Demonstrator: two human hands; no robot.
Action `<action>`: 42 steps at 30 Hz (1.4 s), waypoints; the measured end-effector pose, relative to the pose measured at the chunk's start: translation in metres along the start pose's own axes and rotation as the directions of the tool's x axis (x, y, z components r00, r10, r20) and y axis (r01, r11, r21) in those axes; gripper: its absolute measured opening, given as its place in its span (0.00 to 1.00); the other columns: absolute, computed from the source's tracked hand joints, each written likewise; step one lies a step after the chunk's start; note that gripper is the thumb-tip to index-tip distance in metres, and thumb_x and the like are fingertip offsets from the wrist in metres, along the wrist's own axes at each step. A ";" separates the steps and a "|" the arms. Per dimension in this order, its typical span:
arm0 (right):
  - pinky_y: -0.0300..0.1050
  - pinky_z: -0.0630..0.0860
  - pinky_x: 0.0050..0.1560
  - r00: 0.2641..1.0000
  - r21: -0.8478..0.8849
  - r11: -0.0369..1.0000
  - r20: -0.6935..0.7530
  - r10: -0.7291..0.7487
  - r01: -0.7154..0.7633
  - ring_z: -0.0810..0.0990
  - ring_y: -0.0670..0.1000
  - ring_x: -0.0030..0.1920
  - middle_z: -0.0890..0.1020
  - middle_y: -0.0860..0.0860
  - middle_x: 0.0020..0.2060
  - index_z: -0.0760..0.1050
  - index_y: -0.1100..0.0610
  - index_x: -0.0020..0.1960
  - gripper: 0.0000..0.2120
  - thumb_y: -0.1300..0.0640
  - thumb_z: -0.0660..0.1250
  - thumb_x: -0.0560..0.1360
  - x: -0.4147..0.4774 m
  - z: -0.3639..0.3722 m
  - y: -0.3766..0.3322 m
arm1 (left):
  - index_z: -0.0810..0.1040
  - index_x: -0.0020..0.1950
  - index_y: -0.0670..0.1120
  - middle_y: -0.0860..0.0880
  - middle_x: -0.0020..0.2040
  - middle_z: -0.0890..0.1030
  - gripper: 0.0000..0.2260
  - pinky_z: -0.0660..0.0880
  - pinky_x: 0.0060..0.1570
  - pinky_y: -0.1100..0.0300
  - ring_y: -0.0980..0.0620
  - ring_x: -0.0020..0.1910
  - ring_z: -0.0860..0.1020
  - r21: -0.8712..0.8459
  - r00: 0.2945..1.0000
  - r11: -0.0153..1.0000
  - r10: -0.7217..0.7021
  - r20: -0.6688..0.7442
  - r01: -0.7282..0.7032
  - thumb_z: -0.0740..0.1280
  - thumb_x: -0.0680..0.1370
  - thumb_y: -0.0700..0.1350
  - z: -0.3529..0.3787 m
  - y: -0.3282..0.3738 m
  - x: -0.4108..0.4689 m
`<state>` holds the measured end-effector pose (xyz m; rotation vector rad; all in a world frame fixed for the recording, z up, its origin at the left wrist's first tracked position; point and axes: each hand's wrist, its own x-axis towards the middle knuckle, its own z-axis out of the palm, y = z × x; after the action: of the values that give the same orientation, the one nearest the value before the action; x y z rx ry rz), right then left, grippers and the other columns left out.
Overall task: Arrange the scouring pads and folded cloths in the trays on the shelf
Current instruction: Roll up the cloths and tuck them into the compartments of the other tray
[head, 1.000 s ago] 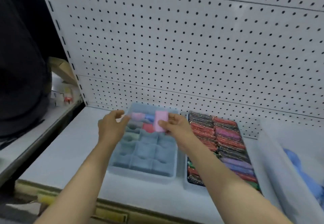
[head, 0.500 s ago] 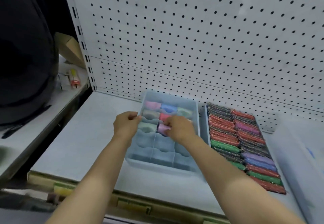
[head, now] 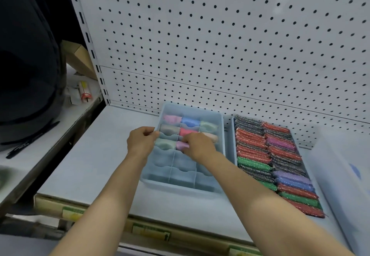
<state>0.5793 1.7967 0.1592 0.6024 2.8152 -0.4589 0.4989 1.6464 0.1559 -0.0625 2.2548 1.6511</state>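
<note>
A pale blue divided tray sits on the white shelf. Its back compartments hold folded cloths: pink, blue, pale green, grey, red, peach and another green. My right hand pinches a lilac folded cloth down in a middle-column compartment. My left hand grips the tray's left rim. To the right, a second tray is packed with rows of sparkly scouring pads.
A white pegboard backs the shelf. A clear plastic bin stands at the far right. A side counter at left holds small packets and a cardboard box. A dark shape fills the left edge.
My right hand has brought the lilac cloth down from above the tray into a middle compartment. My left hand stays at the tray's left rim. The camera has shifted left.
</note>
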 end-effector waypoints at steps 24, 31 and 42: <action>0.43 0.75 0.49 0.941 0.349 0.899 -0.110 0.320 -0.265 0.82 0.53 0.51 0.85 0.54 0.47 0.83 0.59 0.48 0.13 0.48 0.73 0.74 -0.210 -0.128 0.453 | 0.79 0.65 0.43 0.39 0.70 0.72 0.22 0.62 0.71 0.53 0.42 0.72 0.68 0.267 0.667 0.659 0.481 0.569 -0.703 0.65 0.78 0.56 0.394 0.068 -0.257; 0.43 0.63 0.31 0.979 0.523 0.828 0.149 0.142 -0.200 0.61 0.50 0.29 0.62 0.52 0.29 0.63 0.56 0.34 0.20 0.52 0.73 0.73 -0.208 -0.095 0.474 | 0.75 0.70 0.45 0.44 0.79 0.60 0.18 0.55 0.73 0.57 0.48 0.79 0.57 0.386 0.746 0.655 0.449 0.492 -0.649 0.66 0.81 0.48 0.409 0.057 -0.264; 0.49 0.75 0.57 0.950 0.785 0.578 -0.040 -0.311 0.222 0.79 0.50 0.46 0.78 0.56 0.43 0.71 0.56 0.55 0.16 0.68 0.72 0.73 -0.255 -0.195 0.461 | 0.68 0.74 0.61 0.61 0.69 0.75 0.25 0.62 0.72 0.59 0.64 0.72 0.67 -0.110 0.357 0.767 0.415 0.837 -0.633 0.70 0.78 0.52 0.394 0.145 -0.294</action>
<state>0.9740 2.1722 0.2945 0.2425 2.4817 -1.7892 0.8391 2.0116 0.2730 1.3858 1.6819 1.1724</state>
